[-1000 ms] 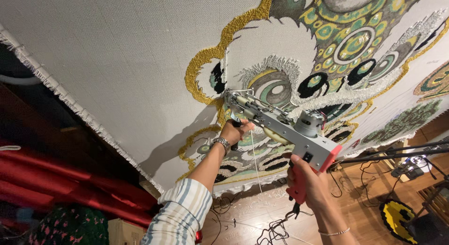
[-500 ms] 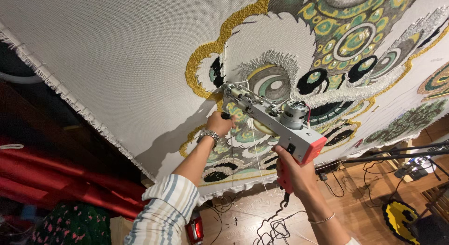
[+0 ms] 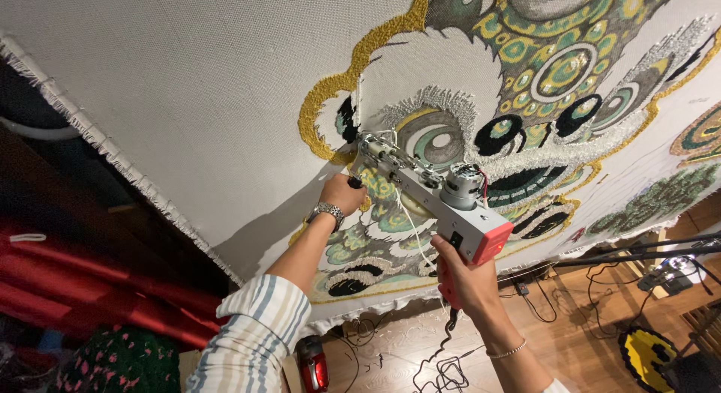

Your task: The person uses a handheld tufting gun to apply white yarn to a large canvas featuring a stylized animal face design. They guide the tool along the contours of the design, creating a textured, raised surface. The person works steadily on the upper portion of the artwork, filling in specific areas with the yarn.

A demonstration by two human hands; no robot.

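Against the stretched backing cloth [image 3: 188,85], the tufting gun [image 3: 432,190] lies with its long axis running from the needle end, touching the cloth just beside the gold looped outline [image 3: 330,130], back and down to the red-cornered body. I see my left hand [image 3: 342,192] closed around the front grip, nearest the needle; my right hand [image 3: 466,280] is wrapped around the red rear handle below the motor. Both hands sit on the near side of the gun, with the cloth beyond it. Left of the gold outline the cloth is bare as far as its fringed edge [image 3: 113,156]; right of it the tufted pattern [image 3: 556,70] is dense. A power cord [image 3: 443,348] hangs from the handle toward the wooden floor [image 3: 571,340].
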